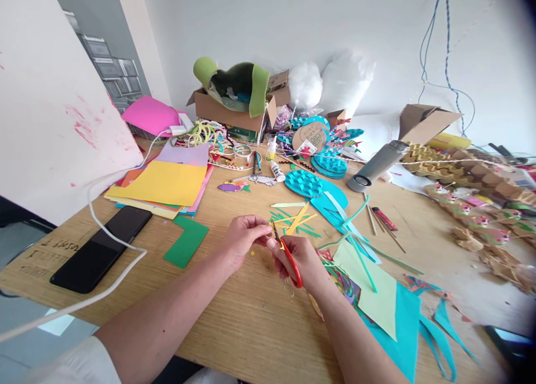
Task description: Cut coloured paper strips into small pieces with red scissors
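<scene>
My right hand [297, 258] is closed around red-handled scissors [298, 275], their dark blades pointing up and away. My left hand [246, 240] is pinched beside the blades, its fingertips almost meeting my right fingers. Whatever it holds is too small or hidden to name. A bit of yellow shows by the right thumb. Just beyond both hands lie yellow paper strips [298, 219] and thin green strips [312, 233] in a loose pile. A green paper piece [190, 243] with a corner cut out rests left of my left hand.
A black phone [103, 249] and a white cable lie at left, near stacked coloured paper [161, 180]. Farther back are glue bottles [277, 172] and a blue egg-carton oval [304, 183]. A metal flask [379, 165] stands tilted-looking at right, near egg cartons [444, 163].
</scene>
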### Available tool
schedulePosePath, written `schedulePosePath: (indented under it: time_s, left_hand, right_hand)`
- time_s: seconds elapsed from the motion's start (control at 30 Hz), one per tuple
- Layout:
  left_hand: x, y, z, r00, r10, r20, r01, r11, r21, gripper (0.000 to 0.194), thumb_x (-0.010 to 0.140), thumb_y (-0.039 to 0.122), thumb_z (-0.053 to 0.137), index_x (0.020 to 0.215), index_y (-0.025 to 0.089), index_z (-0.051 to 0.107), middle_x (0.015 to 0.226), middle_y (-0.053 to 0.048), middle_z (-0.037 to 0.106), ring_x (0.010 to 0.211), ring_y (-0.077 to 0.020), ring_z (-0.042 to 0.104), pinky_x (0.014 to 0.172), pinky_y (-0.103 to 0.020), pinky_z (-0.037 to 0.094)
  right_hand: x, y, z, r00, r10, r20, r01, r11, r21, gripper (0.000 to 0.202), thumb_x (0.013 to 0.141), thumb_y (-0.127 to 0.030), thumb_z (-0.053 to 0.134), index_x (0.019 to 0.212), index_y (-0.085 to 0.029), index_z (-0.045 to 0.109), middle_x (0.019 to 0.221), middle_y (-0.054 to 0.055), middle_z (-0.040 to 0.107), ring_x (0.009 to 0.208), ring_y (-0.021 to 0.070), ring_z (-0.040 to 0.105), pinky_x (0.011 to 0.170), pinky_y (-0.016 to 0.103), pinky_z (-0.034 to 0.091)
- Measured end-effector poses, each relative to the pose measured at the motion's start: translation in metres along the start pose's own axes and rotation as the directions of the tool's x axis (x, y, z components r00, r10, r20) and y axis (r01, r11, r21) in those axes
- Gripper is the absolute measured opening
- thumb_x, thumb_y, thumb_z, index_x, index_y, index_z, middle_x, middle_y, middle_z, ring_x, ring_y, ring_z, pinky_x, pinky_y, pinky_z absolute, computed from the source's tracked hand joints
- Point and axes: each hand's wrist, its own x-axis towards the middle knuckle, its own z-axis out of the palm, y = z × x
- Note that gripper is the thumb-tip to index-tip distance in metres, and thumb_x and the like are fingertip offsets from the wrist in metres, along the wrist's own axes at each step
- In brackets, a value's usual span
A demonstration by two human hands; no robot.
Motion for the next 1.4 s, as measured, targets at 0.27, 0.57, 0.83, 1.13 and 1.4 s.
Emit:
schedulePosePath:
  time_s: [0.27,0.57,0.83,1.13,1.4]
  left_hand:
    - [-0.0002,0.0003,-0.0007,0.998,-0.015,0.063,0.015,1.000,0.004,0.019,0.060,0.027,0.074,0.059,0.013,0.061,0.053,0.000,0.058,0.051,-0.0088,0.052,0.056,-0.023,0.041]
    - [0.0009,-0.0001,-0.0017,0.998,-0.032,0.057,0.033,0.999,-0.007,0.018,0.060,0.025,0.073,0.058,0.013,0.059,0.052,0.001,0.057,0.051,-0.0086,0.051,0.054,-0.022,0.039]
    - [0.0014,-0.0008,-0.0030,0.997,-0.027,0.071,0.029,0.999,-0.028,0.015,0.062,0.022,0.071,0.063,0.012,0.060,0.054,0.001,0.058,0.051,-0.0086,0.052,0.055,-0.023,0.039]
    - [0.0015,0.0010,-0.0033,0.999,-0.026,0.044,0.028,0.998,-0.051,0.015,0.058,0.020,0.072,0.063,0.011,0.061,0.056,0.001,0.058,0.052,-0.0081,0.052,0.053,-0.022,0.039]
    - [0.0027,0.0000,-0.0050,0.999,-0.019,0.047,0.021,0.999,-0.042,0.015,0.058,0.021,0.071,0.064,0.011,0.062,0.058,0.000,0.058,0.053,-0.0081,0.053,0.054,-0.021,0.040]
  right_hand:
    - [0.0000,-0.0025,-0.0004,1.000,0.006,-0.001,-0.006,1.000,-0.018,0.038,0.078,-0.048,0.062,0.058,-0.019,0.048,0.044,-0.002,0.058,0.035,0.0120,0.053,0.036,0.019,0.034]
    - [0.0006,-0.0036,-0.0011,1.000,0.026,-0.004,-0.026,0.999,-0.030,0.039,0.076,-0.050,0.063,0.058,-0.019,0.047,0.043,-0.001,0.058,0.034,0.0114,0.052,0.035,0.019,0.033]
    - [-0.0009,-0.0039,-0.0016,1.000,-0.001,0.002,0.001,0.999,-0.036,0.041,0.077,-0.052,0.062,0.058,-0.020,0.045,0.045,-0.001,0.058,0.035,0.0115,0.052,0.036,0.019,0.033]
    - [-0.0004,-0.0037,-0.0008,1.000,0.007,0.006,-0.007,0.999,-0.034,0.042,0.077,-0.053,0.062,0.057,-0.019,0.045,0.044,-0.001,0.058,0.035,0.0112,0.051,0.036,0.019,0.033]
    - [-0.0016,-0.0042,-0.0028,1.000,0.000,0.017,0.001,0.998,-0.061,0.041,0.078,-0.052,0.062,0.058,-0.019,0.047,0.046,0.000,0.059,0.037,0.0119,0.053,0.037,0.019,0.034]
